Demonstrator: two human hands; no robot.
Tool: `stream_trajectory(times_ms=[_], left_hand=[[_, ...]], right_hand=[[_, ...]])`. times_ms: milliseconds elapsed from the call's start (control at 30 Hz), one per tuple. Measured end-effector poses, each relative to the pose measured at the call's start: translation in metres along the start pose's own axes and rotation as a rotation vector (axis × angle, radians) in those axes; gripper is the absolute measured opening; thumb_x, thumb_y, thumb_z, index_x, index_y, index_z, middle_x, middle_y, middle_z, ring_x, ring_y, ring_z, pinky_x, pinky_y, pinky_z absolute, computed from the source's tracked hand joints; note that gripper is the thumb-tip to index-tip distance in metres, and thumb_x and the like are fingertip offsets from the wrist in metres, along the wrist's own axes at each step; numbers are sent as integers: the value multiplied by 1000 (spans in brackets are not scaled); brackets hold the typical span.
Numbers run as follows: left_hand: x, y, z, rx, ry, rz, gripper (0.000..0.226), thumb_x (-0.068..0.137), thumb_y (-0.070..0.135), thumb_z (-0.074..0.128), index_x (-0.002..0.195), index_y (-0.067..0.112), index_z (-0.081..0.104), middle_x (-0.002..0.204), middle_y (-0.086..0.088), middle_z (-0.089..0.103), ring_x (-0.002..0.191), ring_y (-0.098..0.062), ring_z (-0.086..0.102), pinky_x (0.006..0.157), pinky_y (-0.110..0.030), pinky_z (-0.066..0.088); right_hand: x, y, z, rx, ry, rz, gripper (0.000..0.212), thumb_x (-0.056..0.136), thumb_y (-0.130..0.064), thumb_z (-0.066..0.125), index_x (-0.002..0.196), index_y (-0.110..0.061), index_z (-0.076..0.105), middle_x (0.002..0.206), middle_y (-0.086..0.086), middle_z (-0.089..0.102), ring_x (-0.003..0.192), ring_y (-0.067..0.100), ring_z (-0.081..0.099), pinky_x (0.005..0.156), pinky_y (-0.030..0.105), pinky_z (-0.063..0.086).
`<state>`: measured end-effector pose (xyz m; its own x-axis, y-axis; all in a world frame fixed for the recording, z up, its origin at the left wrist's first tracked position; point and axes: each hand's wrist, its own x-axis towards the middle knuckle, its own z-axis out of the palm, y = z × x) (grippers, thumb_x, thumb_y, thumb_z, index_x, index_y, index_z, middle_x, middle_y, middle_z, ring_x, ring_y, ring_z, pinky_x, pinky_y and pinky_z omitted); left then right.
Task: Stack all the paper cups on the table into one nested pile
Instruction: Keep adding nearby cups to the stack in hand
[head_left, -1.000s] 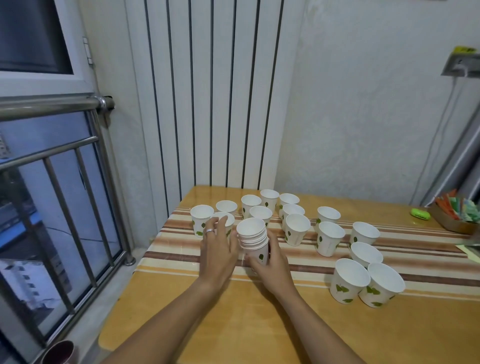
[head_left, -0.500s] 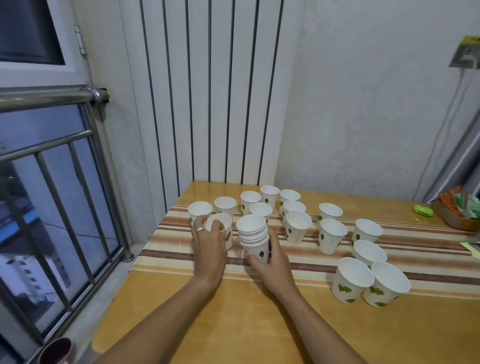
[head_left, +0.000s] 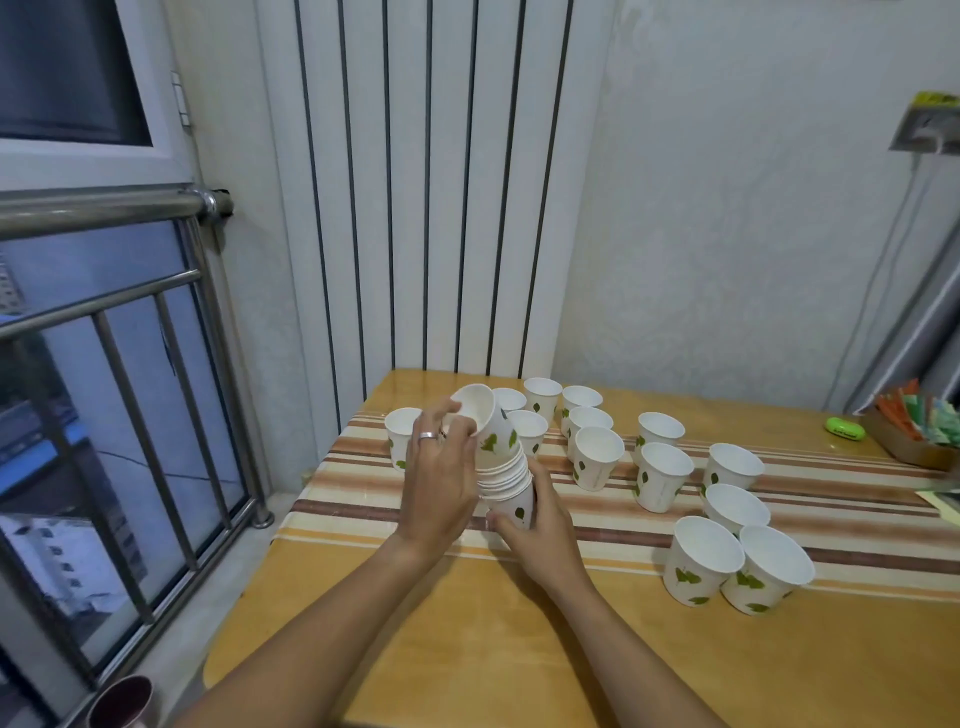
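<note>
A nested pile of white paper cups (head_left: 511, 486) with green leaf prints stands on the striped cloth, gripped low down by my right hand (head_left: 540, 525). My left hand (head_left: 441, 473), with a ring on one finger, holds a single cup (head_left: 485, 421) tilted over the top of the pile, its base entering the top cup. Several loose cups stand upright around: one at the far left (head_left: 401, 436), a cluster behind (head_left: 582, 421), others at the right (head_left: 662, 475), and a pair nearest me (head_left: 737, 569).
The wooden table (head_left: 467, 649) carries a striped runner (head_left: 857, 499). A green case (head_left: 844, 429) and a brown box of packets (head_left: 919, 441) sit at the far right. A metal railing (head_left: 156, 415) and window lie left; a dark cup (head_left: 122, 701) is below.
My left hand closed on a loose cup left of the pile, lifted it and brought it tilted over the pile's top. My right hand stayed on the pile.
</note>
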<state>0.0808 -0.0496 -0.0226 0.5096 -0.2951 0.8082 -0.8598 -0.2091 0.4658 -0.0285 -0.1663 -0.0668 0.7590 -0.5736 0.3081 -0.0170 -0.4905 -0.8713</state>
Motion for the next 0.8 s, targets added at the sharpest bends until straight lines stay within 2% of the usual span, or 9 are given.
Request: stream_trajectory(times_ms=[100,233,433,500,567,633,667,733,800], left_hand=[[-6,-5,-3,64,-84,135,12,103,15,47,106,14,59,129,-12,59,112,-33,61,90,-42,46],[-7,-9,-5,120,-170,233,10,98,12,50,104,16,57,123,-12,62,111,-33,62,91,-47,48],[-8,-5,-3,49,-338,157,10,99,15,46,104,17,54,128,-7,56,119,-26,54,96,-51,47],[-13,-7,-1,8,-362,91,18,102,24,43,109,17,58,143,-8,49,134,-22,45,109,-54,42],[-21,-8,1,-45,-391,18,31,104,38,41,125,22,57,160,-5,34,151,-17,28,124,-48,26],[-29,-9,4,-101,-389,-44,46,103,46,44,146,31,41,169,2,18,161,-9,11,129,-39,13],[-33,-11,4,-130,-388,-78,54,103,48,47,153,35,32,172,6,13,163,-6,4,130,-37,11],[-37,-12,3,-194,-421,-160,68,103,51,50,162,39,18,173,12,11,162,0,1,130,-38,15],[-40,-12,0,-278,-478,-248,72,104,50,56,162,45,13,171,15,22,159,-1,16,129,-38,24]], right_hand=[[-2,0,-2,21,27,5,75,80,-12,80,139,-45,47,129,-22,66,117,-1,63,91,25,53],[-2,0,-3,19,16,-16,76,78,-12,79,139,-45,48,130,-19,67,119,4,63,96,33,55],[-2,-2,1,36,-48,-48,71,84,-22,82,145,-37,49,135,-13,67,123,11,64,101,46,56],[-3,-4,3,51,-49,-49,67,88,-25,81,145,-38,50,137,-13,67,125,10,64,103,47,55],[-4,-4,4,69,-42,-42,64,90,-29,80,145,-41,50,139,-16,66,127,7,64,103,45,56],[-4,-5,5,83,-44,-24,64,91,-29,79,145,-45,48,139,-19,66,125,3,64,102,41,57],[-4,-5,5,88,-46,-14,65,92,-28,78,145,-47,47,137,-21,66,124,2,65,101,37,58],[-3,-5,7,100,-51,7,65,92,-24,78,144,-47,47,134,-22,69,120,0,66,96,29,58],[-4,-5,9,100,-63,23,66,92,-21,78,144,-46,47,132,-23,69,118,-5,66,90,17,55]])
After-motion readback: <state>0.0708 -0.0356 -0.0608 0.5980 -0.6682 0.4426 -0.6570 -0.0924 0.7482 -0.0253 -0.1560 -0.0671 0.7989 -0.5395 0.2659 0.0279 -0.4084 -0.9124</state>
